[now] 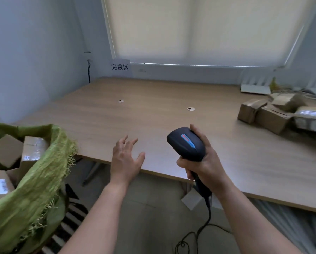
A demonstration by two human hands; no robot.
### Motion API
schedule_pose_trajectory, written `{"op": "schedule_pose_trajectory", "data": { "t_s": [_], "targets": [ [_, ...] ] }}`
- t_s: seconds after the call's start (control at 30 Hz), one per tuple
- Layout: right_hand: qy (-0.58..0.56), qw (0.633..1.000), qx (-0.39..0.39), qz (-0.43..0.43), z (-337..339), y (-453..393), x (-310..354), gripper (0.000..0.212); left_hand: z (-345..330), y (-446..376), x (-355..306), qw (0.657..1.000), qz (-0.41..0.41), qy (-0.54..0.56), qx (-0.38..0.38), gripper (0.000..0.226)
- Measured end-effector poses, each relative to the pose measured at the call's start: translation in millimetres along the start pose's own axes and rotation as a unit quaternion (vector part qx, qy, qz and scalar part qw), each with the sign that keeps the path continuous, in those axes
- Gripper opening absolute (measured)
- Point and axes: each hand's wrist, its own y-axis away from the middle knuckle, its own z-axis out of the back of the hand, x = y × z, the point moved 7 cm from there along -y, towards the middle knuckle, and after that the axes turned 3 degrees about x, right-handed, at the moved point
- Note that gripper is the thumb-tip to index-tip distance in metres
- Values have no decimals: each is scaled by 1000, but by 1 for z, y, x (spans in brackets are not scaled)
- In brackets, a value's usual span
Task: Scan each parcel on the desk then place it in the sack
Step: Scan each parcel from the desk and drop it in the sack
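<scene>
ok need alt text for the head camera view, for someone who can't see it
A person's right hand grips a black corded handheld barcode scanner over a light wooden desk, while the empty left hand spreads open beside it. Brown cardboard parcels wait at the desk's right end; an open green woven sack on the left holds boxes.

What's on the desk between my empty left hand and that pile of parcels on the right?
In the head view, the right hand gripping the scanner sits between the left hand and the parcels; beyond it, only bare desk.
</scene>
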Motion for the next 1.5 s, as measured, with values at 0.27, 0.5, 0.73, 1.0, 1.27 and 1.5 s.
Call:
{"op": "schedule_pose_trajectory", "data": {
  "t_s": [0.27,0.5,0.73,1.0,1.27,1.5],
  "targets": [
    [25,996,-80,9,116,67,17,92,-88,30,-105,996,-71,43,44,50],
    [55,986,-155,30,193,112,35,93,-145,36,-180,985,-140,53,80,52],
    [90,969,-225,38,268,137,41,93,-214,35,-248,971,-191,69,127,53],
    [98,960,-260,27,361,132,31,94,-300,13,-315,961,-216,77,155,55],
    [99,951,-293,15,459,120,47,94,-380,-13,-400,942,-256,99,193,57],
    [94,948,-305,15,523,137,48,92,-432,2,-461,928,-291,97,211,58]
  ]
}}
